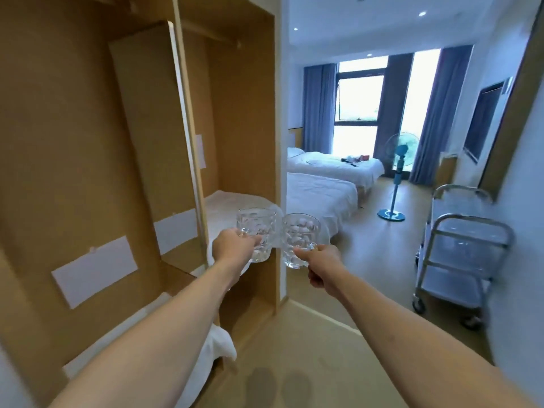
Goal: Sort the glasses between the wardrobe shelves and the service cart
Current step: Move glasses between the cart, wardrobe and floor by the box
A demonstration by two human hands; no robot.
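My left hand [232, 245] grips the handle of a clear dimpled glass mug [259, 231], held upright in front of the wardrobe shelf [223, 207], which is covered with white cloth. My right hand [319, 260] grips the handle of a second clear glass mug [298, 241], just right of the first and almost touching it, in front of the wardrobe's side panel. The metal service cart [462, 254] stands to the right by the wall, well away from both hands; its tiers look bare.
The wooden wardrobe [244, 113] has an open door [153, 128] at left and a lower shelf with white cloth [217, 346]. Two white beds [321, 195], a blue standing fan [397, 172] and curtained windows lie beyond. Wood floor stretches between wardrobe and cart.
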